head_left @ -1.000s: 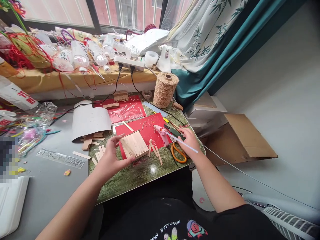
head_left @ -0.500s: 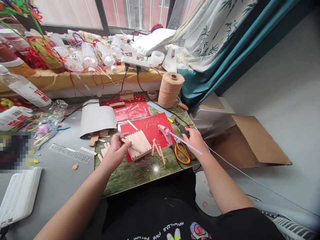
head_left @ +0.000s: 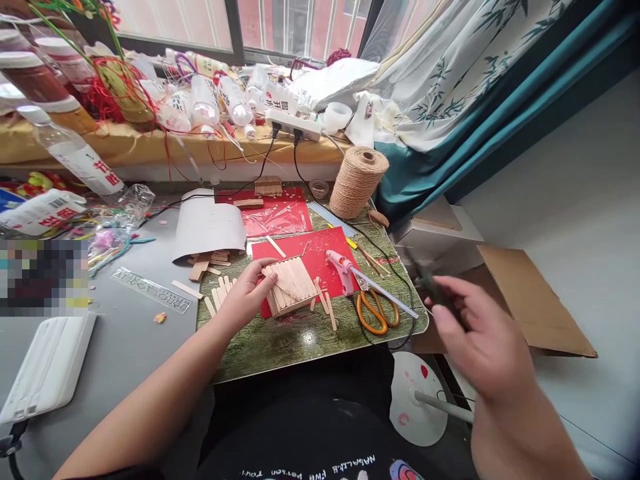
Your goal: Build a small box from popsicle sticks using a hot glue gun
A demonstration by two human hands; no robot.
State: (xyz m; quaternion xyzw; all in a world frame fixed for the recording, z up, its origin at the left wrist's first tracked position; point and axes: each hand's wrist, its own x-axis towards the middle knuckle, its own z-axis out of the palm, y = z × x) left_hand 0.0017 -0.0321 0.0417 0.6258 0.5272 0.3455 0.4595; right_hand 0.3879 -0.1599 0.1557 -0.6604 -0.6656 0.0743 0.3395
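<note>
One pale, wooden craft-stick box (head_left: 296, 279) sits over a flat red sheet (head_left: 331, 250), grasped by the left hand (head_left: 245, 298), while the right hand (head_left: 493, 337) clenches a blurred, dark-green tool (head_left: 441, 298) that could drop should that hold slacken.

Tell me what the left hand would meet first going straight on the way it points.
The craft-stick box, which the left hand is touching; beyond that, probably the red sheet, though depth is unclear.
</note>
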